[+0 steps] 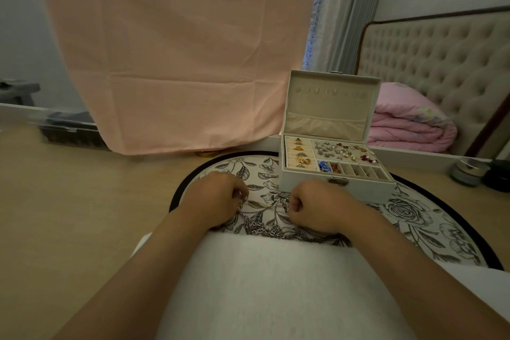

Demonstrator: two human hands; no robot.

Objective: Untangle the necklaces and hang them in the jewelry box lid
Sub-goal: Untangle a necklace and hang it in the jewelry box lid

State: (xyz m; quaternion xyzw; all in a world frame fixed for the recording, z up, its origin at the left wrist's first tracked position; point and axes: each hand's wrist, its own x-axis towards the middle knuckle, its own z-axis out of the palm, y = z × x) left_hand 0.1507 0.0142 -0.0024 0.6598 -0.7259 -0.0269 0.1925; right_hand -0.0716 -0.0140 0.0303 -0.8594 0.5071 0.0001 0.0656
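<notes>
Ahead of you a pink cloth (176,50) hangs down to the desk (69,215). On the desk lies a round floral mat (414,218). At the mat's far right edge stands the jewelry box (358,190), open, just beyond your right hand. Its lid (331,116) stands upright with a row of small hooks near the top and a pocket below, and the trays in the base hold rings and earrings. A white fuzzy cloth (276,284) covers the near part of the mat between your forearms.

Your left hand (218,199) rests on the mat with the fingers curled in, pinching a silver chain at the fingertips. Your right hand (314,205) is curled into a loose fist with the thumb tucked against the fingers. A strand seems to run up to it, but I cannot tell whether it has hold of it.

The necklaces (262,228) lie in a tangled silver heap on the mat between your two hands, right at the edge of the white cloth and a little nearer to you than your knuckles.
</notes>
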